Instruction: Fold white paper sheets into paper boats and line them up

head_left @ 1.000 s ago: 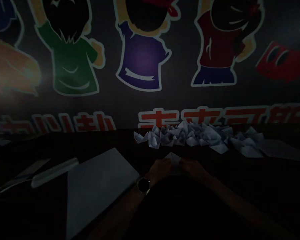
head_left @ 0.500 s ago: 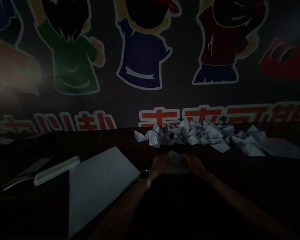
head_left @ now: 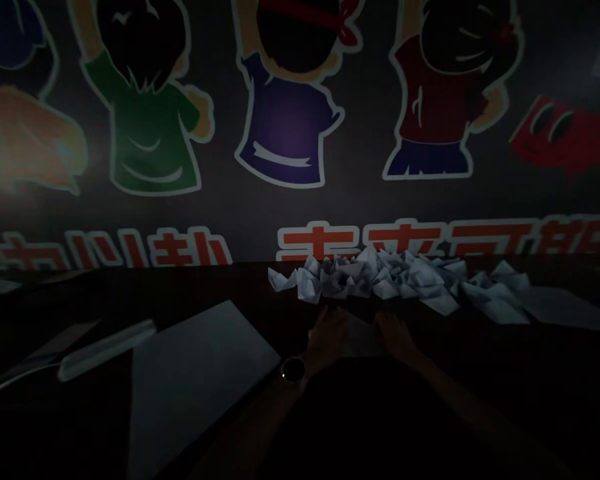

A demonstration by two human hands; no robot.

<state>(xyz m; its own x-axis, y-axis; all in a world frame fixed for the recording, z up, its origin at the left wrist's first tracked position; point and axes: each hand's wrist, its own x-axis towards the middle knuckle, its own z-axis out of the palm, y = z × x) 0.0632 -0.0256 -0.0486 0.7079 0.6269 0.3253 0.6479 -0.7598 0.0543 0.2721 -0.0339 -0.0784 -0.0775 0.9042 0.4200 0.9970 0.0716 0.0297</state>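
Observation:
The scene is very dark. My left hand (head_left: 327, 339), with a watch (head_left: 293, 370) on its wrist, and my right hand (head_left: 395, 337) lie flat on the dark table (head_left: 480, 373), fingers stretched forward. Between them is a small folded sheet of paper (head_left: 361, 335), and each hand presses on one side of it. Just beyond the hands lies a heap of several folded white paper boats (head_left: 380, 277).
A stack of blank paper (head_left: 195, 373) lies to the left of my left arm. Further left are a long flat pale object (head_left: 105, 347) and a dark card. A loose sheet (head_left: 565, 307) lies at the right. A cartoon mural (head_left: 285, 120) covers the wall behind.
The peak of the folded paper between my hands has gone down flat. Both hands went from pinching it to lying spread on it.

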